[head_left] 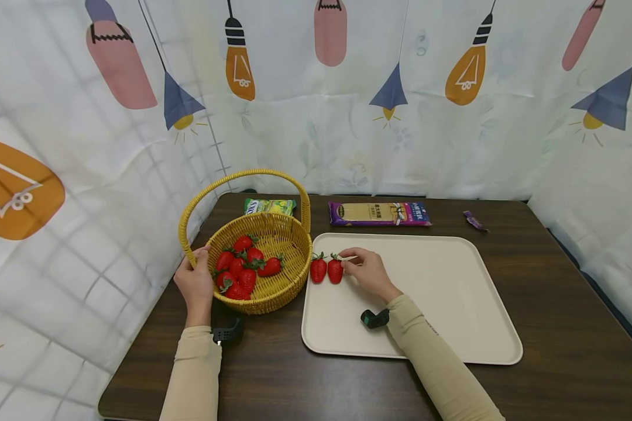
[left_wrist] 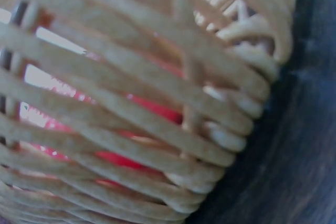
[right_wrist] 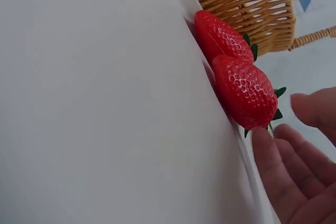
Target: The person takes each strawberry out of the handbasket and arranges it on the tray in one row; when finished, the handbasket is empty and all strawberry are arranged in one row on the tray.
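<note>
The person's left hand (head_left: 196,286) grips the left side of a round yellow woven basket (head_left: 294,251) with a tall arched handle, its thumb at the rim where the handle comes down; its other fingers are mostly hidden, so I cannot tell how they lie. A heap of red strawberries with green leaves (head_left: 247,279) lies inside, towards that hand. The right hand (head_left: 366,272) is over a beige rectangular tray with rounded corners (head_left: 437,292), beside the right-hand red strawberry (head_left: 335,271); thumb and fingers stand apart rather than pinching — one fingertip meets the fruit's edge in the right wrist view, though I cannot tell how firmly. Another red strawberry (head_left: 318,271) lies just left of it, both near the tray's left edge, leaves pointing away from the person.

Behind the basket is a green-and-yellow packet (head_left: 270,206); beyond the tray lie a long purple packet with a beige panel (head_left: 379,214) and, farther right, a small purple wrapped piece (head_left: 475,221) — all on a dark brown wooden table (head_left: 569,327); a white curtain printed with lamps (head_left: 321,134) hangs behind.
</note>
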{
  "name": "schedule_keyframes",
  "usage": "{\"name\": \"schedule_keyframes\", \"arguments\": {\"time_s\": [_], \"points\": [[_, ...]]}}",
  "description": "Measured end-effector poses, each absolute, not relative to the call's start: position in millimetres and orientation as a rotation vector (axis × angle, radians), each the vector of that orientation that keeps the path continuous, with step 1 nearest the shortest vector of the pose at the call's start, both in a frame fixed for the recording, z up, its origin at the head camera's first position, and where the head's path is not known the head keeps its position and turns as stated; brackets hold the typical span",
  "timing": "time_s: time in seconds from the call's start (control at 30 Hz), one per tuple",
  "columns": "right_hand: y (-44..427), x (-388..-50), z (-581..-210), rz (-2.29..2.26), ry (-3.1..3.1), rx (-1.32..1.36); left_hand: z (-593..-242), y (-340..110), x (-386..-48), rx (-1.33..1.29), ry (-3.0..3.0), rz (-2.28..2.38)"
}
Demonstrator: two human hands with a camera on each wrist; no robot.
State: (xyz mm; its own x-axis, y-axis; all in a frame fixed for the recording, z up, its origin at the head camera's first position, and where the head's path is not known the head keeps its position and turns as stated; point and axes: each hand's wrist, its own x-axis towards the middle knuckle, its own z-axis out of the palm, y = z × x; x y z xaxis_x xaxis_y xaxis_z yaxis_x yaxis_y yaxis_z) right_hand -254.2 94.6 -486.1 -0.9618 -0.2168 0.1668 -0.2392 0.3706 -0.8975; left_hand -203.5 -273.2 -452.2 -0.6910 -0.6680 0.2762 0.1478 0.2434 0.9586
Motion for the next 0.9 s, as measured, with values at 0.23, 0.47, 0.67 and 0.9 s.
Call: {"name": "schedule_keyframes", "arguments": {"time_s": [0.23,0.47,0.67,0.9], "points": [[91,-254,-477,1.894,-2.409,0.393,-452,-273,-203,0.486,-1.846,-1.505],[65,-244,-447,2.045,-2.393,0.582,-453,-273,-203,0.482,-1.842,-1.507],[33,-242,-425,2.011,-2.414,0.764,-454,-273,-202,0.475,-1.849,-1.498],[-7,-242,-414,1.876,-2.478,0.983,-453,-274,-201,0.473,-1.848,-1.502]]}}
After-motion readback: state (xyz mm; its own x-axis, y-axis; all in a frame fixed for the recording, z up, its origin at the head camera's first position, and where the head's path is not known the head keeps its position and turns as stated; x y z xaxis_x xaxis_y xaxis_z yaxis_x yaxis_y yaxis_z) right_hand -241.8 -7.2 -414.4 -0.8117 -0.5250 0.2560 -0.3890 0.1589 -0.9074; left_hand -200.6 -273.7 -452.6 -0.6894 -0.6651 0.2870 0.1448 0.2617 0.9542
